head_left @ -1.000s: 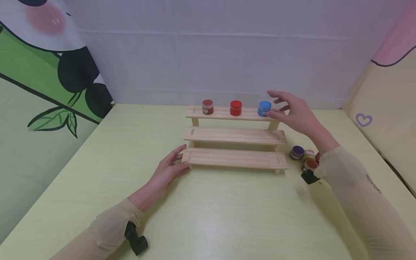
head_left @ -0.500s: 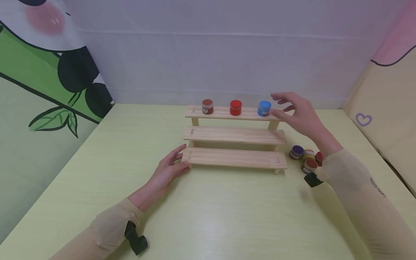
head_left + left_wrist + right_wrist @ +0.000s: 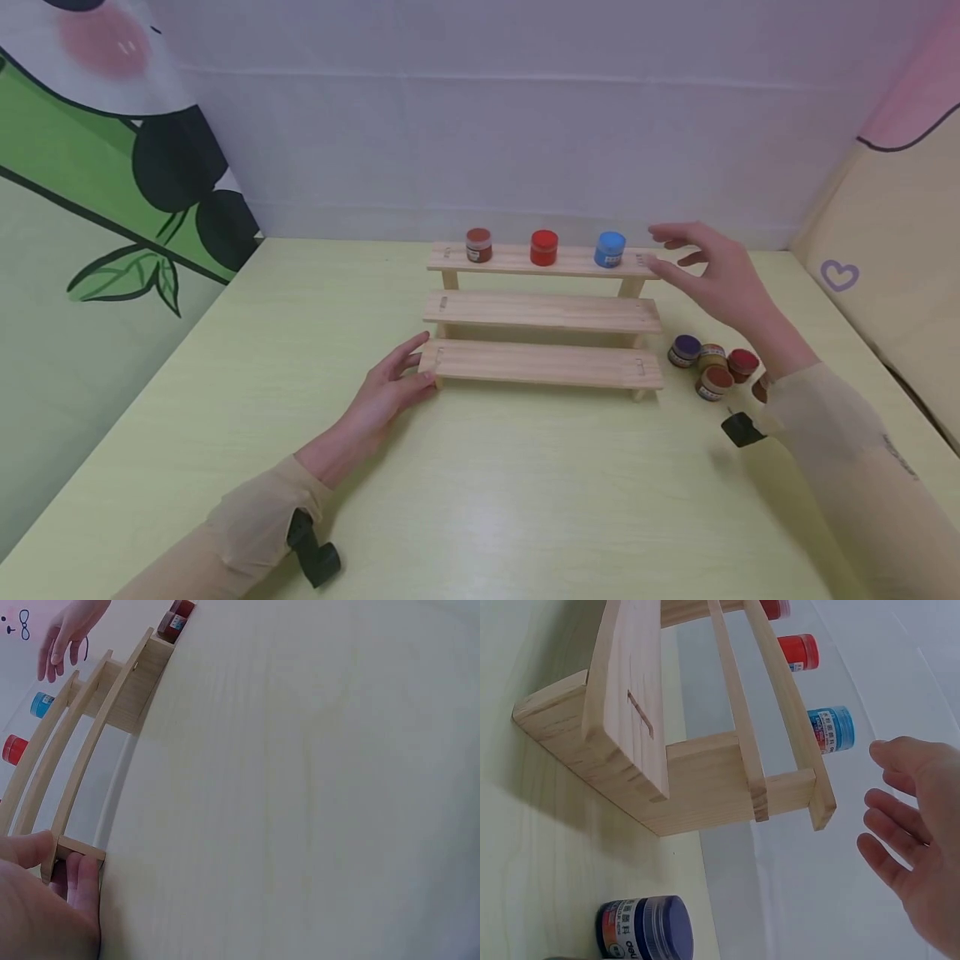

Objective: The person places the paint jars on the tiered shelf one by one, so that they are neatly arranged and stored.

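Observation:
A three-tier wooden rack (image 3: 542,365) stands on the table. Along its top tier sit a brown-red jar (image 3: 478,246), a red jar (image 3: 543,248) and a blue jar (image 3: 610,250), spaced apart. My left hand (image 3: 382,400) grips the rack's lower left end; in the left wrist view the thumb and fingers of that hand (image 3: 52,907) lie around the end piece. Just right of the top tier, my right hand (image 3: 712,271) hangs in the air with parted fingers and holds nothing. The right wrist view has a gap between this hand (image 3: 922,825) and the blue jar (image 3: 831,729).
Right of the rack, on the table (image 3: 480,500), several jars stand close together, among them a purple-lidded jar (image 3: 685,352), a brown-red one (image 3: 714,383) and a red-lidded one (image 3: 742,365). A pale cloth wall (image 3: 480,150) rises behind the rack.
My right hand has moved right, away from the blue jar, and its sleeve uncovers more of the jars on the table. The left hand and the rack have stayed in place.

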The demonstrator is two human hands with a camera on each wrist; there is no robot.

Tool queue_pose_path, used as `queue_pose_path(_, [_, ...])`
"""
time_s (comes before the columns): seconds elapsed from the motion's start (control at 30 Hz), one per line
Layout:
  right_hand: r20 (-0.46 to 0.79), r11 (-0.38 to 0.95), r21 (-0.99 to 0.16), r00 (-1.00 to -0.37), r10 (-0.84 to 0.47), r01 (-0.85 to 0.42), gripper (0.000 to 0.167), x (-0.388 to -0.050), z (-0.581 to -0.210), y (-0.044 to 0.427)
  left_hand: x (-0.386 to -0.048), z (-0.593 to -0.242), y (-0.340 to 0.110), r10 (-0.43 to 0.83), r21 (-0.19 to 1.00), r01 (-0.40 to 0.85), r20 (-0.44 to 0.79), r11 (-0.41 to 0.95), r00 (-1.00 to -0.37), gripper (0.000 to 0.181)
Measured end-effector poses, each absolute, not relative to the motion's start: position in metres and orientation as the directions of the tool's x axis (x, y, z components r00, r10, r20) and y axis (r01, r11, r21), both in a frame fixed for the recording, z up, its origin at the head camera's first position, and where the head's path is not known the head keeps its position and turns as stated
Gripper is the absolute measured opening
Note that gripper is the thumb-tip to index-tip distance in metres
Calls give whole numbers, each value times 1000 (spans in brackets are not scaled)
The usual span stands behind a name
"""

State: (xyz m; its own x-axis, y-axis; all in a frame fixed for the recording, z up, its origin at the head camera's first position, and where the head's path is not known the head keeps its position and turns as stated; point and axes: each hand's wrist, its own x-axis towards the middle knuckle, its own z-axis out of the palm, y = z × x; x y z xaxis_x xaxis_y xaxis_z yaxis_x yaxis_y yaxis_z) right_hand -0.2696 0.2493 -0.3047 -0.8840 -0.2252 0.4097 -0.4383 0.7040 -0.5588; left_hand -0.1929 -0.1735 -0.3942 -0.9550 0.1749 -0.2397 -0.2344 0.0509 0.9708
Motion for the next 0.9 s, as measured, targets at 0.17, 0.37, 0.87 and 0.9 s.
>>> queue_pose_path(0.17, [411,710,-549,-882,-231,-442,48,-265,-308,258,-193,-394,-174,170,969,-241,-246,51,-954,65])
queue_pose_path(0.37, [365,733,-537,-898,-244,-418,47,-255,-311,269,-193,-394,-174,168,969,-242,-248,55,-954,65])
queue_pose_path(0.87, [222,806,-462,-928,-299,-370,52,-236,-327,296,-197,-399,-173,169,972,-233,-236,35,-957,65])
queue_pose_path(0.9, [214,809,-459,-929,-301,-367,52,-236,-329,297,-198,-400,-173,168,972,-232,-235,35,-957,65])
